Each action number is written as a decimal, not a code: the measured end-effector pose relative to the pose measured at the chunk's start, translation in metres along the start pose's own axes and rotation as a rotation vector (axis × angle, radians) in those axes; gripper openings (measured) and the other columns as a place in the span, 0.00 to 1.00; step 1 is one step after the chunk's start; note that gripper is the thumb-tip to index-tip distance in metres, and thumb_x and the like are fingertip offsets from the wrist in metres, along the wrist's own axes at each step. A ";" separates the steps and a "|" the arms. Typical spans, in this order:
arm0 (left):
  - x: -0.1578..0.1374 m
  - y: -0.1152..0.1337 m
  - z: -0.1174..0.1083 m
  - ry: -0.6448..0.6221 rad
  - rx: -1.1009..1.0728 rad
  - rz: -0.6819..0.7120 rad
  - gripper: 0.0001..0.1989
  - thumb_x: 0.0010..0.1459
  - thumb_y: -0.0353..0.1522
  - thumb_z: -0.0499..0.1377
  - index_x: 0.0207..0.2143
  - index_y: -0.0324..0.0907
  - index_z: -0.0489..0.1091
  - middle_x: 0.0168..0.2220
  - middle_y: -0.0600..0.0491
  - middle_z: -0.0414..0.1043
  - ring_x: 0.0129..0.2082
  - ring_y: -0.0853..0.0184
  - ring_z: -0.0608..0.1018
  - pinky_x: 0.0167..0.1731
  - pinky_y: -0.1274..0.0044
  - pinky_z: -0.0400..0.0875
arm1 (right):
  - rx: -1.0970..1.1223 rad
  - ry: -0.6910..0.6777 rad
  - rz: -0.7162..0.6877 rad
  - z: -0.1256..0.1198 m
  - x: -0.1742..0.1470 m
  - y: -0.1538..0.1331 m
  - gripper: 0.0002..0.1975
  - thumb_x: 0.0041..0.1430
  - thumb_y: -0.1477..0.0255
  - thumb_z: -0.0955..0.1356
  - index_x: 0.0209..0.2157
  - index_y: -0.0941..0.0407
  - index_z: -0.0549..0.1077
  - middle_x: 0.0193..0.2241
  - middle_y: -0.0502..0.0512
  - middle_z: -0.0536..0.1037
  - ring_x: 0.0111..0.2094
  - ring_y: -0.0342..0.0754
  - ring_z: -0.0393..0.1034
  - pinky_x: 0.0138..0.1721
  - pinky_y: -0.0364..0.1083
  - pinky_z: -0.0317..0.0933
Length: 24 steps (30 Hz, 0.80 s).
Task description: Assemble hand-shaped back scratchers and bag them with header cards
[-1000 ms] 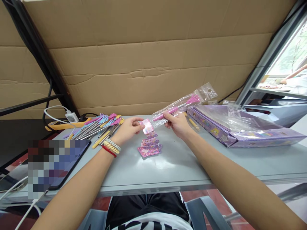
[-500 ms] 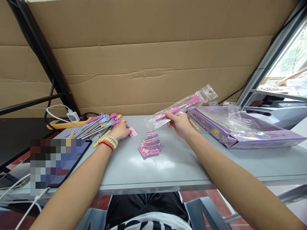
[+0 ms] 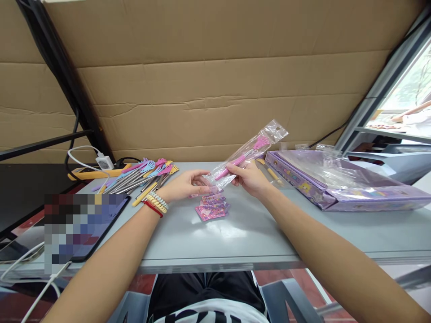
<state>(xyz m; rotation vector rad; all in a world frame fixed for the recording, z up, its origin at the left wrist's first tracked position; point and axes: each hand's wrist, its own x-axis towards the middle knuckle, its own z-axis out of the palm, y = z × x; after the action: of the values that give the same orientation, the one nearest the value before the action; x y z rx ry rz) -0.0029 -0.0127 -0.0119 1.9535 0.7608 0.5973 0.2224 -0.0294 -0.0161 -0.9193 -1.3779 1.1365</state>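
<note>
My right hand [image 3: 251,178] pinches a clear plastic bag [image 3: 275,130] around the pink handle of a back scratcher [image 3: 237,160]. The back scratcher lies slantwise inside, its pink hand-shaped head toward the bag's upper right end. My left hand [image 3: 186,185] is at the bag's lower left end, thumb and fingers curled about its edge; the exact grip is partly hidden. A bit of a small pink card [image 3: 193,195] shows just below the left thumb. Under the bag, several small pink-purple printed cards [image 3: 213,211] lie in an overlapping fan on the table.
At left lies a pile of colourful back scratchers [image 3: 148,172], beside a tablet [image 3: 107,224] and a white charger [image 3: 103,160] with cable. A purple box [image 3: 323,195] with clear bags stands at right, near another yellow-handled item [image 3: 274,174]. Cardboard [image 3: 215,112] backs the grey table [image 3: 256,242].
My left hand has moved right, from beside the pile to the bag's lower end. My right hand has brought the bagged back scratcher slightly left and tilted it more steeply.
</note>
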 end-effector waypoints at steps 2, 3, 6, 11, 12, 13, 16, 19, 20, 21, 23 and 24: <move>0.001 0.002 0.005 -0.027 -0.063 0.014 0.29 0.49 0.40 0.64 0.52 0.38 0.64 0.39 0.46 0.74 0.33 0.66 0.75 0.28 0.77 0.67 | -0.010 -0.017 0.001 0.001 0.000 0.001 0.18 0.43 0.58 0.74 0.22 0.59 0.71 0.18 0.49 0.69 0.17 0.39 0.60 0.18 0.42 0.53; 0.001 0.002 0.007 -0.032 -0.087 0.025 0.26 0.49 0.40 0.64 0.49 0.38 0.66 0.37 0.47 0.74 0.32 0.67 0.75 0.28 0.77 0.67 | -0.019 -0.028 0.000 0.002 -0.001 0.002 0.18 0.43 0.58 0.74 0.22 0.59 0.71 0.18 0.49 0.70 0.18 0.39 0.60 0.18 0.42 0.54; 0.002 0.000 0.011 -0.049 -0.146 0.042 0.20 0.49 0.39 0.65 0.40 0.37 0.69 0.32 0.50 0.74 0.31 0.68 0.74 0.31 0.76 0.68 | -0.073 -0.071 0.001 0.006 -0.002 0.003 0.18 0.42 0.58 0.74 0.22 0.59 0.71 0.18 0.50 0.71 0.17 0.39 0.61 0.18 0.42 0.55; 0.004 -0.002 0.016 -0.072 -0.135 0.003 0.21 0.47 0.40 0.65 0.41 0.37 0.69 0.29 0.52 0.73 0.27 0.68 0.74 0.30 0.75 0.69 | -0.201 -0.128 0.003 0.013 -0.007 0.001 0.20 0.42 0.56 0.74 0.22 0.60 0.73 0.15 0.49 0.69 0.17 0.40 0.62 0.17 0.41 0.54; 0.004 -0.002 0.017 -0.067 -0.131 -0.004 0.22 0.46 0.39 0.66 0.42 0.37 0.69 0.31 0.51 0.74 0.29 0.67 0.75 0.31 0.75 0.69 | -0.221 -0.137 0.001 0.014 -0.007 0.000 0.20 0.43 0.56 0.74 0.22 0.60 0.73 0.15 0.49 0.69 0.17 0.40 0.62 0.17 0.41 0.54; 0.005 -0.002 0.018 -0.063 -0.135 -0.011 0.23 0.46 0.38 0.66 0.43 0.37 0.69 0.33 0.50 0.75 0.31 0.66 0.76 0.32 0.75 0.69 | -0.238 -0.147 -0.002 0.015 -0.008 0.000 0.20 0.43 0.56 0.74 0.23 0.60 0.73 0.16 0.50 0.70 0.17 0.40 0.62 0.17 0.41 0.54; 0.006 0.000 0.021 -0.039 -0.135 -0.027 0.24 0.44 0.37 0.67 0.44 0.38 0.69 0.34 0.49 0.75 0.32 0.66 0.76 0.31 0.77 0.69 | -0.288 -0.165 -0.015 0.017 -0.009 -0.001 0.20 0.45 0.56 0.73 0.24 0.60 0.74 0.17 0.50 0.70 0.17 0.39 0.61 0.18 0.41 0.55; 0.006 -0.001 0.022 -0.027 -0.106 -0.007 0.23 0.46 0.38 0.65 0.44 0.37 0.71 0.29 0.52 0.74 0.26 0.68 0.74 0.26 0.78 0.67 | -0.350 -0.180 -0.053 0.020 -0.011 -0.002 0.20 0.47 0.55 0.71 0.24 0.60 0.74 0.14 0.48 0.67 0.16 0.38 0.58 0.18 0.40 0.52; 0.007 -0.001 0.022 -0.029 -0.101 0.006 0.22 0.46 0.38 0.64 0.43 0.37 0.71 0.28 0.52 0.74 0.25 0.69 0.73 0.25 0.78 0.67 | -0.368 -0.189 -0.065 0.021 -0.011 -0.002 0.20 0.48 0.55 0.71 0.23 0.60 0.73 0.14 0.47 0.66 0.16 0.38 0.57 0.17 0.40 0.51; 0.007 -0.002 0.022 -0.034 -0.098 0.019 0.20 0.47 0.39 0.64 0.42 0.37 0.72 0.28 0.52 0.74 0.25 0.69 0.73 0.25 0.77 0.67 | -0.383 -0.198 -0.073 0.023 -0.012 -0.003 0.20 0.48 0.55 0.70 0.22 0.59 0.72 0.13 0.47 0.65 0.16 0.38 0.56 0.17 0.40 0.50; 0.007 -0.002 0.021 -0.030 -0.081 0.033 0.17 0.47 0.39 0.63 0.38 0.37 0.74 0.28 0.52 0.74 0.25 0.69 0.72 0.25 0.77 0.67 | -0.404 -0.213 -0.081 0.026 -0.013 -0.002 0.20 0.50 0.55 0.70 0.22 0.59 0.71 0.13 0.46 0.64 0.16 0.38 0.55 0.18 0.40 0.49; 0.007 -0.002 0.020 -0.011 -0.066 0.025 0.16 0.47 0.39 0.63 0.36 0.37 0.74 0.27 0.52 0.73 0.25 0.69 0.72 0.25 0.78 0.66 | -0.413 -0.211 -0.086 0.026 -0.013 -0.001 0.19 0.51 0.55 0.69 0.23 0.58 0.71 0.14 0.46 0.64 0.16 0.38 0.55 0.18 0.40 0.49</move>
<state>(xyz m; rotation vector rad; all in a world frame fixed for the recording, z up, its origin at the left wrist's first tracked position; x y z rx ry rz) 0.0150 -0.0182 -0.0219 1.9067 0.7020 0.6184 0.1982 -0.0454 -0.0174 -1.0382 -1.8520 0.9175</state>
